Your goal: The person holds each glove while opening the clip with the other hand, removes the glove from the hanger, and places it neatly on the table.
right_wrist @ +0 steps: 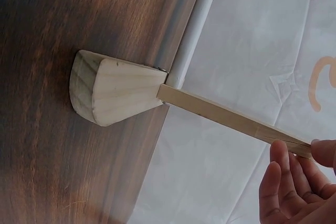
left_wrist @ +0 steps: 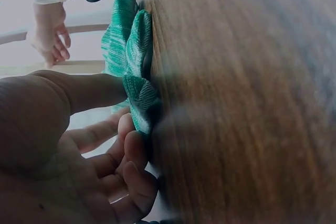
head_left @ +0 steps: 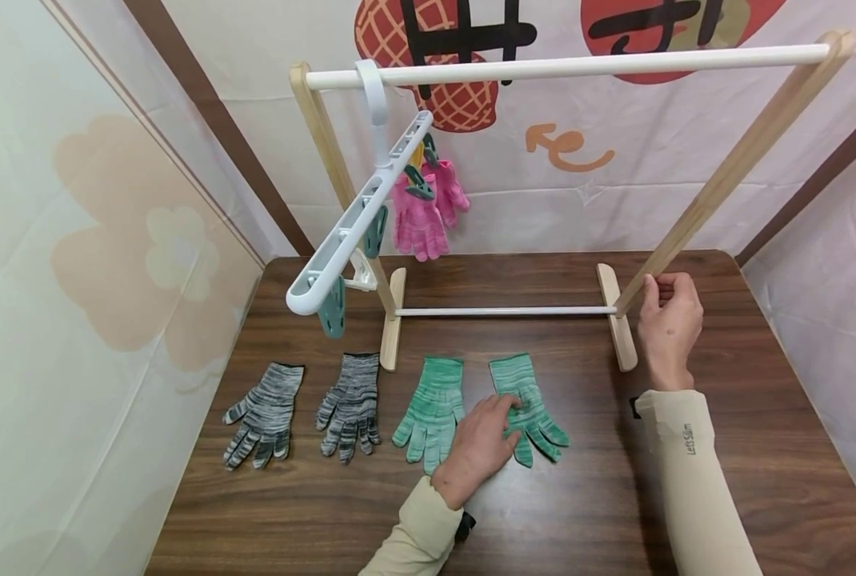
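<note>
One hard tug could tip the rack (head_left: 572,66), since your right hand (head_left: 670,320) pinches its three-o'clock post (head_left: 729,179); your left hand (head_left: 480,442) touches the five-o'clock green glove (head_left: 533,402) on the counter (head_left: 586,512), grip impossible to tell. Count two green gloves (head_left: 435,396), two grey gloves (head_left: 350,398), two pink gloves (head_left: 418,220), one hanger (head_left: 362,213).

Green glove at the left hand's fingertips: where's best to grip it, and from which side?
I'd pinch the left edge of its cuff, coming from above and the left. The green glove lies on the table, cuff toward the rack and fingers splayed toward the person; the cuff is plain and uncovered, and the left hand is on that side.
</note>
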{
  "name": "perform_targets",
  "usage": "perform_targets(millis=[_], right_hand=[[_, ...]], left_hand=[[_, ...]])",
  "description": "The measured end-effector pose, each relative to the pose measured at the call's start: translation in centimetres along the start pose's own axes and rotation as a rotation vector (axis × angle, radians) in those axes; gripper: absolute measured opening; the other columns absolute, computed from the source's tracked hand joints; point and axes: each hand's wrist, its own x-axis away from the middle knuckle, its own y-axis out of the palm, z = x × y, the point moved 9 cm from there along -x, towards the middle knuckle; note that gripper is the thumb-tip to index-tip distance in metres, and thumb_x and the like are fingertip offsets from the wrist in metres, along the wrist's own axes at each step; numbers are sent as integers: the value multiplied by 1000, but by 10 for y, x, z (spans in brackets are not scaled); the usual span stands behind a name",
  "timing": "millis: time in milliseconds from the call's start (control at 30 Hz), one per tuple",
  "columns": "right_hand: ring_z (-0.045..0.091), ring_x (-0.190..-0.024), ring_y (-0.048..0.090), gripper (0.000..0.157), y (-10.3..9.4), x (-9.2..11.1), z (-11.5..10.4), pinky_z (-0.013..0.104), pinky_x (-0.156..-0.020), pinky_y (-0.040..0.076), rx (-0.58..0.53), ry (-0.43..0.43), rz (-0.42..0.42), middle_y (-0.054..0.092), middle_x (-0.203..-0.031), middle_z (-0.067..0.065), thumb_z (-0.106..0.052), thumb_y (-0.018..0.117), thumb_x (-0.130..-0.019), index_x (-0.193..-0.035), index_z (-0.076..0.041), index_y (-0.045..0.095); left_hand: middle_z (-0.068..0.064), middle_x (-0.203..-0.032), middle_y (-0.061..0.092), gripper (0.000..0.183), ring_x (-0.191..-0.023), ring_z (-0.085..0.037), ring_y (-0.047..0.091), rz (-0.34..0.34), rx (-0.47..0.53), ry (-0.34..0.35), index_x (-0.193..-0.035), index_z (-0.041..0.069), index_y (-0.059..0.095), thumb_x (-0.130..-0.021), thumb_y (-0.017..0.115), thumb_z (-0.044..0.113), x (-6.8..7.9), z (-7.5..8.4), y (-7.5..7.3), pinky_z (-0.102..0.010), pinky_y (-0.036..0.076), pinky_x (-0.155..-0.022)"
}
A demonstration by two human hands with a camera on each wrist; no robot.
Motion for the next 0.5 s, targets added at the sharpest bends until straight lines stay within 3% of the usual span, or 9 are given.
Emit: perform_targets(millis=[300,500], right_hand=[[-18,-77,42,35,2,-1,-2,12,-74,37,-17,6,-3,70,-105,17,-32,60,-106,-112,1,68],[-12,-78,50,42,2,4,3,14,-75,37,-56,67,1,67,-101,1,-41,63,-102,-118,-2,66]], left_hand=[[1,-100,66,40,-87,-13,62,9,3,-2,-131,19,64,-94,79,22,-2,-2,1,-23,46,-63],[1,-100,65,40,-87,-13,61,-6,7,-4,-131,20,63,-94,79,23,-2,-3,4,-23,46,-64]])
